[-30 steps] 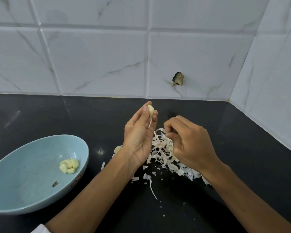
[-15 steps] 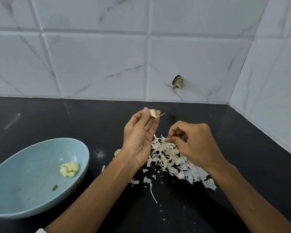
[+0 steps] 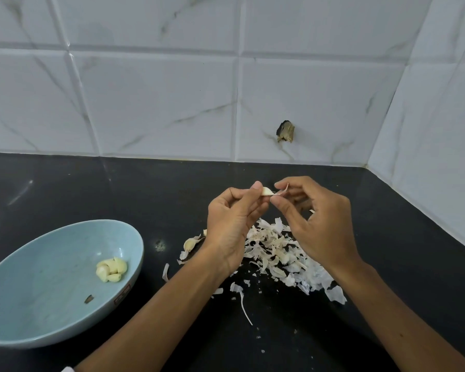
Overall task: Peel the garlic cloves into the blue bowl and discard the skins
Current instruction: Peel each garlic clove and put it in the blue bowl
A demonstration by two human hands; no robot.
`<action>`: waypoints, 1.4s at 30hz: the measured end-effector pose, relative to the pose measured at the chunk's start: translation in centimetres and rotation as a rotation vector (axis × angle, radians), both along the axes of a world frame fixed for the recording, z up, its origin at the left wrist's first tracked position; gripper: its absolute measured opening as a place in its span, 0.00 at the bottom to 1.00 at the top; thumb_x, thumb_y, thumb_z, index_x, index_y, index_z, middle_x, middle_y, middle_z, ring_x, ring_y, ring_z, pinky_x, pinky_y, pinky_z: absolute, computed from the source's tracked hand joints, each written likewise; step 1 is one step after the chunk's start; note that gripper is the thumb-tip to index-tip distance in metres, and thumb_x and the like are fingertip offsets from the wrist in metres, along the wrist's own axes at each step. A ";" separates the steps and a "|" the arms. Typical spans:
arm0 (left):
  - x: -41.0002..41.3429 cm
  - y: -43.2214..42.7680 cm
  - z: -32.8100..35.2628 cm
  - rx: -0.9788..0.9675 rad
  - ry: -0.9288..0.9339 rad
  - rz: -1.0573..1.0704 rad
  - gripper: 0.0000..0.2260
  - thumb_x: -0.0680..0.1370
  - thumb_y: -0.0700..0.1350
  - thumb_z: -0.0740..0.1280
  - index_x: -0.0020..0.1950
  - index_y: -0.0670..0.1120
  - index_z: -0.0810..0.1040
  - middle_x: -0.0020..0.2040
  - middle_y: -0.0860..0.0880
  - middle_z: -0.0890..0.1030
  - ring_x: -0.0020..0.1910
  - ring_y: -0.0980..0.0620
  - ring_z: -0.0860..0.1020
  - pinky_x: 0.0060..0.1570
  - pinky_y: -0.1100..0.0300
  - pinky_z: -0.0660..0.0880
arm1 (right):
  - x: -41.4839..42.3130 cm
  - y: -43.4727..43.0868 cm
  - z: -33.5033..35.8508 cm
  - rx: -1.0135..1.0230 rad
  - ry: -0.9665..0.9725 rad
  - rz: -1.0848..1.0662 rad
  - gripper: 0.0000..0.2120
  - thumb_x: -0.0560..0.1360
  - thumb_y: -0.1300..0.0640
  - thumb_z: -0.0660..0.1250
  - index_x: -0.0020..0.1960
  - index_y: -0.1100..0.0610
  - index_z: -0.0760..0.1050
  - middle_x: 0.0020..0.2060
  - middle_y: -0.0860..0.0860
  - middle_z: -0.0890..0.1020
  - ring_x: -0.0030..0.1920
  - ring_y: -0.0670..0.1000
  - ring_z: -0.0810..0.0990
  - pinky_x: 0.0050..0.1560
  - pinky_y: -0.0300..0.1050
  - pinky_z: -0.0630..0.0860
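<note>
A garlic clove (image 3: pixel 266 191) is pinched by the left hand (image 3: pixel 232 224), its loose skin (image 3: pixel 283 190) by the right hand (image 3: pixel 320 226).

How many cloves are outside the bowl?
2: a held clove between the left hand and right hand; a loose clove on the counter by the left wrist. Skins may hide others.
</note>
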State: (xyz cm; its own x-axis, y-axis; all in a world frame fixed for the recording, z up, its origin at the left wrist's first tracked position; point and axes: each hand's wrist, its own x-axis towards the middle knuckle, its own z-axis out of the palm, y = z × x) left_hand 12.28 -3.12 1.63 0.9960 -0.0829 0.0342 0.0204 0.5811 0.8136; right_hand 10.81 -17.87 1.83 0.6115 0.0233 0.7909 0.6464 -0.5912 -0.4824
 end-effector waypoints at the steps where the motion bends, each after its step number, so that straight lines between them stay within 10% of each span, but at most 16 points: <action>1: -0.1 0.0 0.0 0.008 0.001 -0.005 0.08 0.78 0.40 0.73 0.40 0.43 0.77 0.43 0.43 0.85 0.41 0.52 0.84 0.46 0.64 0.81 | 0.0 -0.1 0.0 0.003 -0.015 -0.010 0.07 0.75 0.59 0.75 0.52 0.58 0.82 0.41 0.43 0.84 0.42 0.41 0.83 0.42 0.29 0.77; 14: -0.5 -0.4 -0.2 0.072 -0.026 -0.202 0.06 0.77 0.39 0.72 0.53 0.38 0.82 0.45 0.42 0.86 0.43 0.52 0.85 0.47 0.63 0.82 | 0.2 -0.7 0.0 0.004 -0.013 -0.054 0.12 0.70 0.75 0.70 0.41 0.59 0.76 0.33 0.48 0.78 0.36 0.49 0.76 0.35 0.32 0.70; 29: -0.1 -0.5 -0.7 0.016 -0.094 -0.249 0.12 0.70 0.40 0.72 0.52 0.37 0.83 0.42 0.42 0.86 0.37 0.55 0.83 0.45 0.64 0.81 | -0.9 0.8 -0.1 0.351 0.163 0.205 0.06 0.72 0.68 0.62 0.39 0.59 0.71 0.33 0.48 0.76 0.35 0.46 0.82 0.33 0.49 0.76; 42: 0.2 -0.4 -1.1 0.185 -0.352 -0.085 0.11 0.71 0.41 0.74 0.51 0.39 0.85 0.42 0.44 0.86 0.38 0.54 0.83 0.44 0.61 0.79 | -0.5 0.7 0.1 0.675 0.375 0.247 0.14 0.81 0.68 0.61 0.40 0.55 0.75 0.32 0.46 0.73 0.36 0.54 0.70 0.33 0.40 0.69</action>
State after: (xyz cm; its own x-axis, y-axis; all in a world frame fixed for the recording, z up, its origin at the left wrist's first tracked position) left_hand 12.44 -3.57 0.56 0.9153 -0.2015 0.3488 -0.2364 0.4322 0.8702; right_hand 10.31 -17.21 1.94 0.8783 -0.2165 0.4264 0.4450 0.0434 -0.8945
